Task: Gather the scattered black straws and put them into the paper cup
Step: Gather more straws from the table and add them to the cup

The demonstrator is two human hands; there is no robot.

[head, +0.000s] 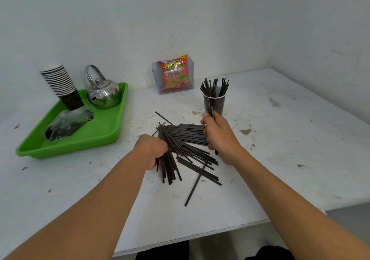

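A: Nearest you: worktop (260,189) edge, both forearms reaching in. One stray straw (195,183) lies alone at the front of the pile.

B: Left hand?

A: Your left hand (152,151) is fisted, grip clamped on a bunch of straws (169,169) at the pile's left side; their ends fan out toward you, still on the worktop.

B: Right?

A: Right hand (220,137) is at the pile's right side, grip closed on a few straws held upright, tips rising in front of the cup (214,104). How many, can't tell.

B: Pile?

A: Pile (188,137) sits between your hands, crossed every which way.

B: Cup?

A: Just behind the right hand, upright, already holding a sheaf of straws sticking out the top.

B: Rest?

A: Far left: green tray (100,137) with a wrapped bundle (68,123), cup stack (62,85) and kettle (103,93). At the wall: snack packet (174,74) in a clear holder (191,75).
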